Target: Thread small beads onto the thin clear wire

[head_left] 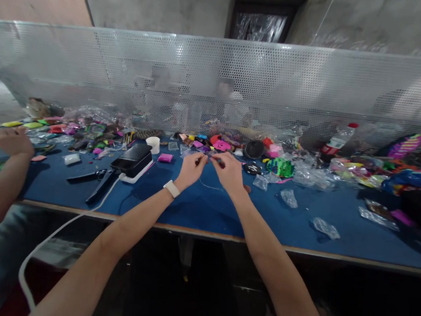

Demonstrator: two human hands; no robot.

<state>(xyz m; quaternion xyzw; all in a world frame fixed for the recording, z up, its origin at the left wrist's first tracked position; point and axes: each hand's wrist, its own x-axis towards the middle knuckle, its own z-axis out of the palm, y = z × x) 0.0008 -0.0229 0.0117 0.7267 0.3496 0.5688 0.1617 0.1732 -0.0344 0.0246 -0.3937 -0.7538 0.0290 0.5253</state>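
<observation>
Over the blue tabletop [198, 216], my left hand [190, 170] and my right hand [228, 172] meet almost fingertip to fingertip. Both have thumb and fingers pinched together on something too small to make out. A thin pale thread [211, 186] curves below them; whether it is held by either hand is unclear. A pink packet [165, 158] lies left of my left hand. To the right of my right hand are a black piece with white marks [252, 168], a green-and-blue modelled piece [280, 167] and a crumpled clear wrapper [260, 182].
Left of centre stands a black box-shaped device [133, 160] with a white cable [60, 233] running off the table edge. Near it is a white cup-like roll [153, 145]. A perforated metal screen [217, 80] closes the back. A bottle [339, 142] stands right; a co-worker's hands [13, 141] are left.
</observation>
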